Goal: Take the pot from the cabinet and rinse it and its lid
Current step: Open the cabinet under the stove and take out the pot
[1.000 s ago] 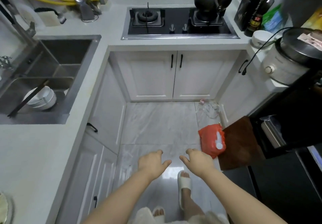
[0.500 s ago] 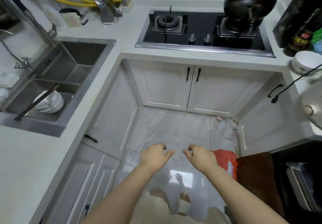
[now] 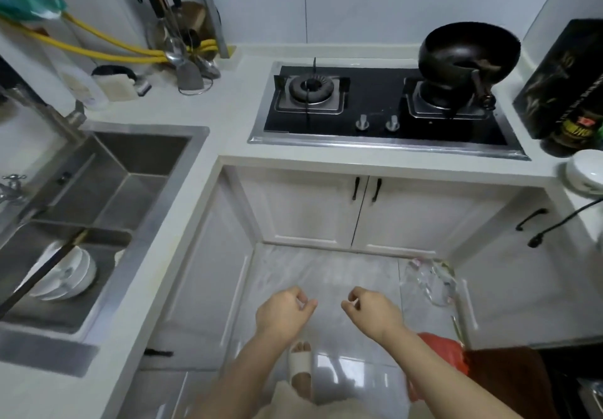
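Observation:
My left hand [image 3: 283, 312] and my right hand [image 3: 372, 312] hang side by side over the tiled floor, fingers loosely curled, holding nothing. Ahead, under the stove, stands a white two-door cabinet [image 3: 365, 213] with black handles, both doors shut. More shut white cabinet doors run along the left [image 3: 208, 275] and the right [image 3: 522, 268]. The steel sink [image 3: 107, 183] is on the left, with its faucet [image 3: 55, 115] behind it. No pot or lid from a cabinet shows.
A black wok [image 3: 466, 50] sits on the right burner of the gas stove [image 3: 378, 108]. White bowls [image 3: 65, 272] and chopsticks lie in the sink's near basin. A red bag [image 3: 447, 350] and a clear plastic bag [image 3: 430, 281] lie on the floor at right. A white bowl [image 3: 585, 174] stands on the right counter.
The view has lifted and swung left toward the stove and sink. Both hands have stayed low and empty, their fingers curling in more.

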`<state>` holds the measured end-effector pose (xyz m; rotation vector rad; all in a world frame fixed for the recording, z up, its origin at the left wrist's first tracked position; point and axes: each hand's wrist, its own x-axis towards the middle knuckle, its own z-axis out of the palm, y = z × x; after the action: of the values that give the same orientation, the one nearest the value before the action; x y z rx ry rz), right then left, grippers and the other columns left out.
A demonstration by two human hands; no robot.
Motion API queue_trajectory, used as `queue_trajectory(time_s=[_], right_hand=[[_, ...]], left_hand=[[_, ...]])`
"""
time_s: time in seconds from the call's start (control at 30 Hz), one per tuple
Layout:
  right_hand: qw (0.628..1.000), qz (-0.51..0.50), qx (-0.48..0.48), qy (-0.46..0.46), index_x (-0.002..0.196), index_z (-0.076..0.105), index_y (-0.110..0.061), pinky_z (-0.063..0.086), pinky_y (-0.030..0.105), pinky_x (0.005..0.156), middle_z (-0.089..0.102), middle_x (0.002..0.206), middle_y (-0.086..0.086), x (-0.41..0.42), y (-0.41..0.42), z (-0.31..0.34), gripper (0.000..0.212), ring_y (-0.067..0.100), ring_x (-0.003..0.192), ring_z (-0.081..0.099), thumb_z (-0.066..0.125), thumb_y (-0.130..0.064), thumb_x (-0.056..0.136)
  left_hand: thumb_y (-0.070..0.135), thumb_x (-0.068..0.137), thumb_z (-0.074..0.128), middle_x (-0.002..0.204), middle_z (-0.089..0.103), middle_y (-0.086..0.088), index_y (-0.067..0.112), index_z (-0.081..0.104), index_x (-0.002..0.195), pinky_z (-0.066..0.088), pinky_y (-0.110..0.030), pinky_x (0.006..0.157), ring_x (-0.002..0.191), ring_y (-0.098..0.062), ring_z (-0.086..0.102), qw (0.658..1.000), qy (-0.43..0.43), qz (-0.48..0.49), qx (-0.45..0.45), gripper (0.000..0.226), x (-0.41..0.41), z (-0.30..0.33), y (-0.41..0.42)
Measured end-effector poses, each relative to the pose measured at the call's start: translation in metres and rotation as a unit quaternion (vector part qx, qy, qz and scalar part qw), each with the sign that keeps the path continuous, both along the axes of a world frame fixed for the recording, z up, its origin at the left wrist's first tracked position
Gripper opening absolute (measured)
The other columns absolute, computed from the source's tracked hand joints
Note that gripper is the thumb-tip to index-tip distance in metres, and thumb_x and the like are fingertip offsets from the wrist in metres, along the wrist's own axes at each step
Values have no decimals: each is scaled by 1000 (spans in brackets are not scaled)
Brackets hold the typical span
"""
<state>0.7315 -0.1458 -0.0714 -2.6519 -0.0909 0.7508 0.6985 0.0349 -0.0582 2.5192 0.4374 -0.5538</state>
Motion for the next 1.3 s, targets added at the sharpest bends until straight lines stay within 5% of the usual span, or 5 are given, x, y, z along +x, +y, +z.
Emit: queue_trajectory(time_s=[0.27, 0.5, 0.93, 1.07, 1.3], right_hand=[[998, -66, -11, 15, 113, 57, -19, 50, 32, 78, 68, 108, 3, 47, 30, -3, 40, 24, 100, 63, 42, -48, 90], [993, -110, -14, 27, 103, 59, -18, 52, 32, 76, 69, 99, 4, 82, 30, -1, 40, 22, 89, 64, 41, -51, 90], [995, -87, 14, 52, 86, 53, -20, 45, 29, 67, 60, 84, -4, 200, -13, -17, 34, 18, 84, 61, 39, -51, 91], [990, -111, 53, 68, 87, 52, -23, 49, 32, 74, 62, 87, -3, 242, -31, -33, 31, 18, 85, 61, 40, -51, 90], [956, -214, 186, 80, 133, 46, -17, 42, 29, 94, 57, 129, 11, 294, -36, -59, 48, 23, 115, 56, 48, -42, 92]], left_hand=[[56, 84, 49, 78, 59, 9, 26, 52, 75, 41, -24, 70, 79, -14, 60, 992, 27, -121, 19, 32, 74, -12, 35], [54, 87, 47, 84, 65, 5, 24, 60, 83, 43, -26, 72, 82, -15, 60, 982, 17, -185, 18, 33, 125, -15, 20], [51, 90, 43, 64, 50, 9, 29, 44, 63, 36, -23, 59, 65, -10, 51, 994, 13, -102, -21, 35, 217, -23, -16], [48, 91, 44, 97, 67, 6, 26, 63, 98, 50, -28, 83, 89, -13, 62, 995, 14, -61, -81, 30, 260, -32, -45], [43, 95, 40, 140, 48, -6, 26, 39, 141, 37, -33, 107, 124, -22, 49, 990, 36, -28, -137, 48, 314, -60, -74]])
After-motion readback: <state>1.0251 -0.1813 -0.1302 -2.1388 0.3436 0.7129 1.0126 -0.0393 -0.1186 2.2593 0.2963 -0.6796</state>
